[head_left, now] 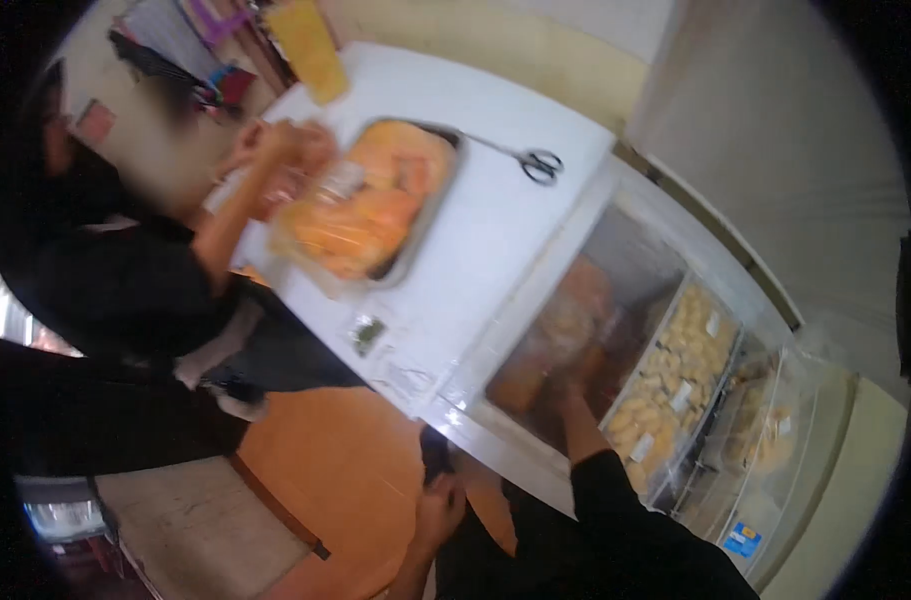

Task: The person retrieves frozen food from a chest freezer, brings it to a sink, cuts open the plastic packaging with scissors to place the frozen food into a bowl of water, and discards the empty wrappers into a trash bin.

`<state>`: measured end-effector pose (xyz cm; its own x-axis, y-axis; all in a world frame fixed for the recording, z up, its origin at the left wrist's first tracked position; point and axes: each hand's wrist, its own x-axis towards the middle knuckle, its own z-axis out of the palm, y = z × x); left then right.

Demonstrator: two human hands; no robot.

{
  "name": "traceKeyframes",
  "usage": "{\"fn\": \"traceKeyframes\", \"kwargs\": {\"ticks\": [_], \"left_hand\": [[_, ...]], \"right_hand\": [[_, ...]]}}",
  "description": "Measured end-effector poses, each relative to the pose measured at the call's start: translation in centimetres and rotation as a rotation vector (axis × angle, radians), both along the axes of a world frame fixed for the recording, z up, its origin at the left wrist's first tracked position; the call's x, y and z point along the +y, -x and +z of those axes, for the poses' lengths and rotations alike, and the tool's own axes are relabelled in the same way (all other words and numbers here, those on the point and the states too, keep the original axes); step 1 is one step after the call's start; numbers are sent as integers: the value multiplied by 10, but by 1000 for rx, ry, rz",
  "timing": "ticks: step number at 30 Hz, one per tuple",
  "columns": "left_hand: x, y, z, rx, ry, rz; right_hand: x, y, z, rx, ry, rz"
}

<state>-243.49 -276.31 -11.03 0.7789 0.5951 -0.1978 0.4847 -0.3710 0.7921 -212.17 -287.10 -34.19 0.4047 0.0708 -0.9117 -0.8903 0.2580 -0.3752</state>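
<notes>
My right hand (567, 388) reaches down into an open chest freezer (515, 335), its fingers blurred and partly hidden in the shade. Near those fingers lie frosty plastic bags (570, 320) with pinkish-orange contents; whether I touch or grip one, I cannot tell. Low beside the freezer's front side is my left hand (441, 505), with curled fingers, close to a dark thing (435, 452) that I cannot make out.
A co-worker's hands (285, 150) work over a tray (415, 250) of bagged orange food on the white top. Scissors (540, 167), a small packet (367, 332) and a yellow container (310, 50) are there too. Packs of pale oval pieces (680, 375) fill another freezer compartment.
</notes>
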Motion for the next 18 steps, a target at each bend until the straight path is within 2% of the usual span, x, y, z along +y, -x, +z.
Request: {"fn": "traceKeyframes", "kwargs": {"ticks": [3,5,6,9,13,16,18], "left_hand": [[8,60,-4,43,26,128],[22,112,-32,312,44,29],[29,141,-57,421,68,-9],[70,253,-224,631,302,-199],[113,267,-170,754,384,-120],[148,239,-112,730,277,-90],[163,243,-92,735,207,-76]], "right_hand": [[-10,-8,26,37,10,66],[-28,-5,48,65,18,113],[-28,-5,59,52,9,143],[-20,0,125,-142,-64,183],[-28,12,146,-182,-62,155],[-28,25,164,-265,-67,159],[-30,46,171,-298,-73,175]]}}
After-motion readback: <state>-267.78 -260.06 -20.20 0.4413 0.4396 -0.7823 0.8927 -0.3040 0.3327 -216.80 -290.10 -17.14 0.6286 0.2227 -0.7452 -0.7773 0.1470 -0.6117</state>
